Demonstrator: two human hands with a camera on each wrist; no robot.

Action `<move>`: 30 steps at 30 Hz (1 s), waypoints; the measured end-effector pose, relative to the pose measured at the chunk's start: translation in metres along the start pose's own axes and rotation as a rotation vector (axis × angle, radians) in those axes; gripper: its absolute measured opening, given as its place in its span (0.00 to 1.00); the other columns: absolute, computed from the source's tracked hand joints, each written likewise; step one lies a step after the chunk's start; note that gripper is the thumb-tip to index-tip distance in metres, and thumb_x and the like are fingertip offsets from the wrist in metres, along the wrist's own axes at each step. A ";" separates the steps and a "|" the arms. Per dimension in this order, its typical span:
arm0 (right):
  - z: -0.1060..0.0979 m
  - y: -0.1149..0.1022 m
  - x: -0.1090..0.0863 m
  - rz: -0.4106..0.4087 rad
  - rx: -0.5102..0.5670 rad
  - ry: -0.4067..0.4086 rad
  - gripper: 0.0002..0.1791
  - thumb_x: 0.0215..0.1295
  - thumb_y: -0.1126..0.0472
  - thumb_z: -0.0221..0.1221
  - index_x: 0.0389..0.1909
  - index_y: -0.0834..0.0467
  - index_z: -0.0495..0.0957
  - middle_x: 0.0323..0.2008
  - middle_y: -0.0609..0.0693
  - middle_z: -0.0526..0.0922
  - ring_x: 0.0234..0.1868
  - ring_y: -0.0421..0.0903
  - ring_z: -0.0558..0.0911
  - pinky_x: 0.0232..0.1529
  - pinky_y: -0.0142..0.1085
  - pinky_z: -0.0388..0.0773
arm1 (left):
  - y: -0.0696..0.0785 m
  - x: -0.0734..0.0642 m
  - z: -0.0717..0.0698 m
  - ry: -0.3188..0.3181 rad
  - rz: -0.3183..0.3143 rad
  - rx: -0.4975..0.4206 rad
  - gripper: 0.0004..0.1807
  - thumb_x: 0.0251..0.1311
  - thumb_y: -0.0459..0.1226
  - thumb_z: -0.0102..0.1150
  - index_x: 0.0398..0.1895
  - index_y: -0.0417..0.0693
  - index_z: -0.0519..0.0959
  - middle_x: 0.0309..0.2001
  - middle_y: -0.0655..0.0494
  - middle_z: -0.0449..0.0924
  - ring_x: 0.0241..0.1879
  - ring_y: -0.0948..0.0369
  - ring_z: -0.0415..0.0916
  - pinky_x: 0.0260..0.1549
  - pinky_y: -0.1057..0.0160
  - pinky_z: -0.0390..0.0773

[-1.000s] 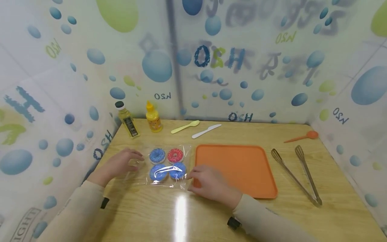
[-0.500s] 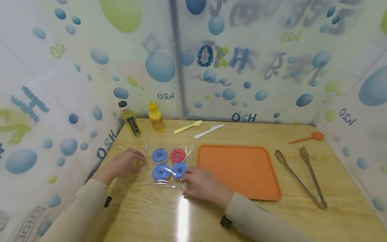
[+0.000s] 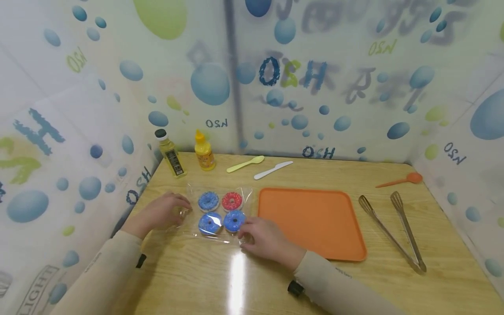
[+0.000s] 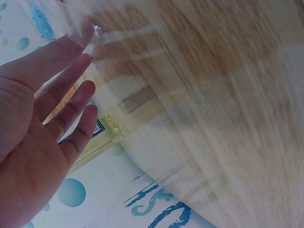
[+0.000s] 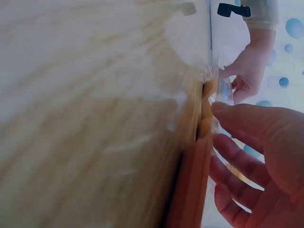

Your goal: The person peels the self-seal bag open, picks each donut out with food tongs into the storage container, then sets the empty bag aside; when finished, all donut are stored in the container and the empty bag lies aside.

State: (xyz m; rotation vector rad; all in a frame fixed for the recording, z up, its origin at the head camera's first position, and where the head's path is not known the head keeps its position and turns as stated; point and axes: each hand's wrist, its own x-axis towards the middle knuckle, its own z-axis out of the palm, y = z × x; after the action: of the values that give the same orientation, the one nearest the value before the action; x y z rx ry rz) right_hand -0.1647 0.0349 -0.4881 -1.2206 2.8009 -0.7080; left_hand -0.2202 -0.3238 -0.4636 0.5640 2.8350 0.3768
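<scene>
Right fingers (image 3: 252,225) shifted left, at donut bag (image 3: 193,216)

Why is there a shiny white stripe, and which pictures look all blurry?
Head view: the stripe is glare, probably a light reflecting off the wooden tabletop, with smaller glints on the clear plastic bag; left wrist view: dim, with hazy wood grain; right wrist view: the wood looks soft and streaky too.
</scene>
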 end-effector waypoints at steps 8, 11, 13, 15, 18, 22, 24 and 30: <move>-0.005 0.008 -0.001 -0.012 -0.078 -0.002 0.04 0.61 0.50 0.72 0.34 0.42 0.88 0.33 0.34 0.85 0.33 0.33 0.74 0.40 0.32 0.68 | -0.001 0.005 0.000 0.008 0.043 0.020 0.23 0.48 0.31 0.77 0.50 0.55 0.88 0.59 0.50 0.83 0.58 0.46 0.76 0.59 0.40 0.77; -0.005 0.007 -0.002 -0.010 -0.105 -0.008 0.03 0.62 0.49 0.71 0.34 0.41 0.88 0.36 0.34 0.86 0.37 0.34 0.78 0.43 0.34 0.69 | -0.002 0.006 -0.001 0.001 0.059 0.029 0.22 0.47 0.31 0.78 0.48 0.56 0.89 0.58 0.50 0.83 0.57 0.47 0.76 0.58 0.41 0.77; -0.005 0.006 -0.002 -0.013 -0.122 -0.005 0.03 0.63 0.49 0.70 0.34 0.42 0.88 0.38 0.34 0.87 0.39 0.35 0.80 0.44 0.34 0.70 | -0.002 0.007 -0.002 0.000 0.072 0.034 0.22 0.46 0.31 0.78 0.47 0.55 0.89 0.57 0.49 0.83 0.56 0.46 0.76 0.58 0.40 0.77; -0.005 0.005 -0.002 -0.018 -0.138 0.000 0.03 0.64 0.49 0.68 0.33 0.42 0.89 0.38 0.34 0.87 0.40 0.36 0.81 0.44 0.34 0.71 | -0.003 0.007 -0.002 -0.001 0.075 0.034 0.22 0.46 0.30 0.78 0.47 0.55 0.89 0.57 0.49 0.83 0.56 0.46 0.76 0.58 0.40 0.77; -0.004 0.004 -0.002 -0.018 -0.157 0.007 0.03 0.63 0.50 0.68 0.34 0.43 0.89 0.37 0.34 0.87 0.40 0.36 0.82 0.44 0.34 0.72 | -0.003 0.007 -0.003 -0.011 0.065 0.026 0.23 0.46 0.30 0.76 0.48 0.57 0.89 0.58 0.49 0.83 0.57 0.45 0.76 0.60 0.39 0.76; -0.003 0.004 -0.002 -0.011 -0.180 0.007 0.02 0.63 0.52 0.68 0.34 0.43 0.87 0.37 0.34 0.87 0.40 0.35 0.81 0.46 0.34 0.71 | -0.003 0.008 -0.001 -0.032 0.008 0.000 0.23 0.48 0.30 0.76 0.49 0.60 0.88 0.59 0.50 0.83 0.61 0.44 0.76 0.62 0.37 0.75; -0.004 0.005 -0.002 -0.009 -0.188 0.007 0.02 0.64 0.51 0.67 0.34 0.43 0.87 0.37 0.34 0.86 0.40 0.35 0.81 0.45 0.34 0.71 | -0.002 0.009 0.000 -0.035 -0.017 -0.006 0.23 0.49 0.30 0.76 0.49 0.62 0.88 0.60 0.51 0.82 0.62 0.43 0.75 0.62 0.36 0.74; -0.004 0.004 -0.005 -0.003 -0.189 0.006 0.03 0.65 0.51 0.66 0.32 0.43 0.85 0.37 0.35 0.86 0.41 0.35 0.80 0.44 0.32 0.70 | -0.001 0.009 -0.001 -0.011 -0.013 0.021 0.24 0.45 0.30 0.77 0.47 0.62 0.88 0.60 0.50 0.82 0.60 0.43 0.74 0.60 0.36 0.75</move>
State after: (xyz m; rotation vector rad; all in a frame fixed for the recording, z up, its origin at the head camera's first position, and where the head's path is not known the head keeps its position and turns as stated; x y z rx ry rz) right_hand -0.1644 0.0427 -0.4873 -1.2494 2.9279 -0.4556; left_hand -0.2291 -0.3209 -0.4647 0.5499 2.8339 0.3409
